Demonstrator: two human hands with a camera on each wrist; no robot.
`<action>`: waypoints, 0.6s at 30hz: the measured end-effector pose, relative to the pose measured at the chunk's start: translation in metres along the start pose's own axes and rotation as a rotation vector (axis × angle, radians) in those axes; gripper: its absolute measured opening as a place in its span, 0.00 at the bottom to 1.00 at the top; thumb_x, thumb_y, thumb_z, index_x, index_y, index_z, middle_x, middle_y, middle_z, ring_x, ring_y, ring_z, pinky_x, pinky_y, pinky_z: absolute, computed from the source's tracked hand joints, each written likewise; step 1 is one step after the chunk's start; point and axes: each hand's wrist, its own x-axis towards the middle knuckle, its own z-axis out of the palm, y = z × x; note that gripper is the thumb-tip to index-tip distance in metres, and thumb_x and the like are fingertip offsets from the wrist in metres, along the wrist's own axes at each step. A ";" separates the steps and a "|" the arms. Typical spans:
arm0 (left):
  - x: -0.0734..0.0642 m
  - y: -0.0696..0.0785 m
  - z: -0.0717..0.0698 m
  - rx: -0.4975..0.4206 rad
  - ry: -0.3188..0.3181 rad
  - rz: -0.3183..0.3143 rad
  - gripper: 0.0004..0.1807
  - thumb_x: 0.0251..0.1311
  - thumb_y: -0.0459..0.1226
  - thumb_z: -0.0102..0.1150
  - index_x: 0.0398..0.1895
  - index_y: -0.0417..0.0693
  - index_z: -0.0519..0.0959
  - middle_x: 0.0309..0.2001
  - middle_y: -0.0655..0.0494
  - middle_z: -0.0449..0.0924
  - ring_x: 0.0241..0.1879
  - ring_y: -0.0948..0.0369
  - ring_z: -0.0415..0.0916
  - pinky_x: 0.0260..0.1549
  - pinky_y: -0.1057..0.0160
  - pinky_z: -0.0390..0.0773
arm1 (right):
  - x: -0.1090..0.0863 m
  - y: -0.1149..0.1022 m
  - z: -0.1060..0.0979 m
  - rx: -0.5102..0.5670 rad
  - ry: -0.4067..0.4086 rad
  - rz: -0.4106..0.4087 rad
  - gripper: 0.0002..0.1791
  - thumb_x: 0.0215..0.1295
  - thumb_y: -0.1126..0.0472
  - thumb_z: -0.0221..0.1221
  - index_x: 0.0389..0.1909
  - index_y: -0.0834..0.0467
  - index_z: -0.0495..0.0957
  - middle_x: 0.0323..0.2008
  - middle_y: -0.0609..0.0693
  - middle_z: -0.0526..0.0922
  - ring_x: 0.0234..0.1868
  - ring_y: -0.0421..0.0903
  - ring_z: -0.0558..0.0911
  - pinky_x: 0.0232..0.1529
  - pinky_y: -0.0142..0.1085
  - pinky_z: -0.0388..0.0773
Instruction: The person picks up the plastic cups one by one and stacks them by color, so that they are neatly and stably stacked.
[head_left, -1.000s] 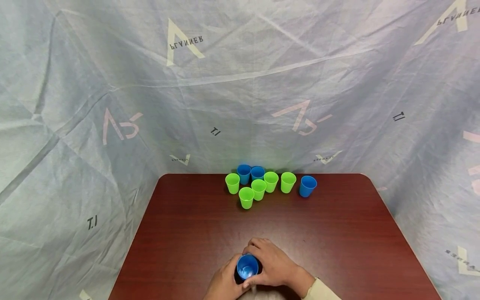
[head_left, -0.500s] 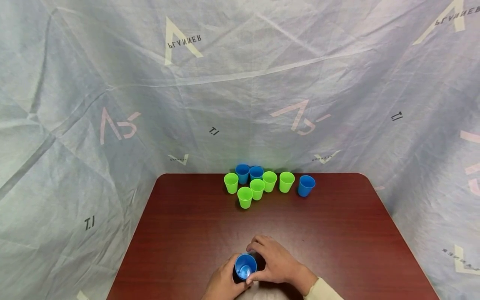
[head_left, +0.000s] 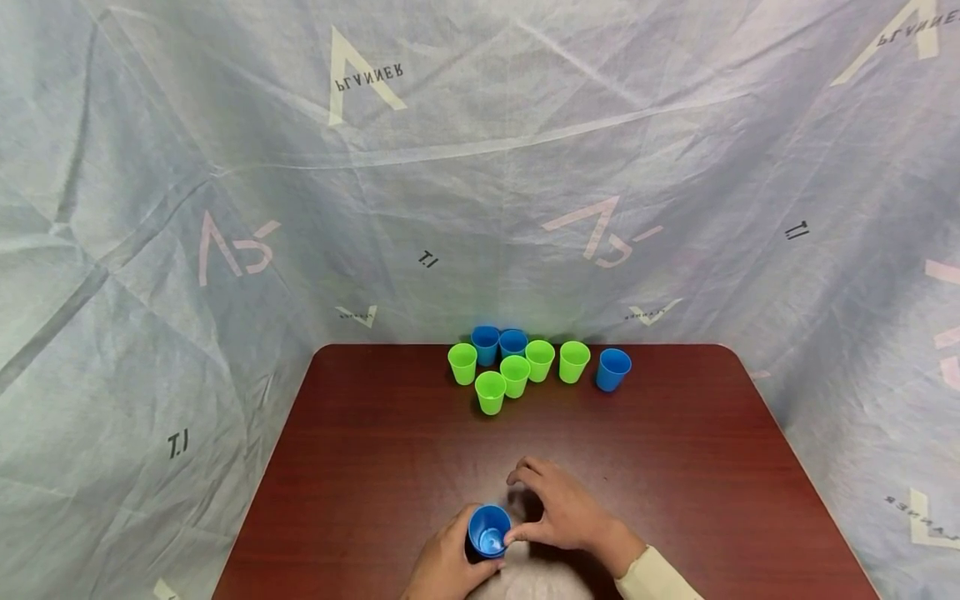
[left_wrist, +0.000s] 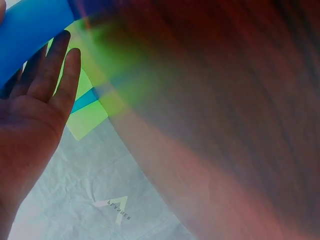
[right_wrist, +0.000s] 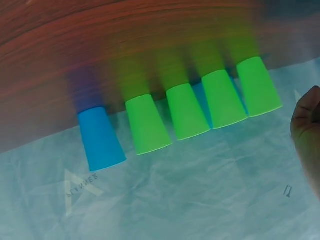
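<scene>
A blue cup [head_left: 490, 531] stands upright, mouth up, near the table's front edge in the head view. My left hand [head_left: 448, 557] grips it from the left, the thumb round its near side. The same blue cup [left_wrist: 30, 37] shows in the left wrist view, against the fingers of my left hand [left_wrist: 35, 110]. To the right of the cup, my right hand [head_left: 566, 512] has its thumb tip right at the rim. Its other fingers bend loosely, apart from the cup. Only an edge of my right hand [right_wrist: 307, 130] shows in the right wrist view.
Toward the table's [head_left: 375, 450] back edge stand several green cups, among them a front one [head_left: 491, 395] and one farther right [head_left: 574, 363]. Two blue cups [head_left: 485, 346] stand behind them, and another blue cup [head_left: 614, 371] at the right. A grey printed sheet [head_left: 480, 208] hangs behind the table.
My right hand has drawn away to the right from around the blue cup, its fingers spreading off the far side. My left hand still holds the cup, almost in place.
</scene>
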 end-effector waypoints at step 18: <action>-0.001 -0.003 0.003 0.030 0.018 0.026 0.40 0.52 0.58 0.80 0.66 0.58 0.75 0.55 0.56 0.87 0.51 0.57 0.87 0.46 0.53 0.86 | 0.002 0.023 -0.011 -0.110 0.099 0.093 0.34 0.51 0.30 0.76 0.53 0.43 0.80 0.48 0.38 0.76 0.45 0.35 0.75 0.49 0.42 0.78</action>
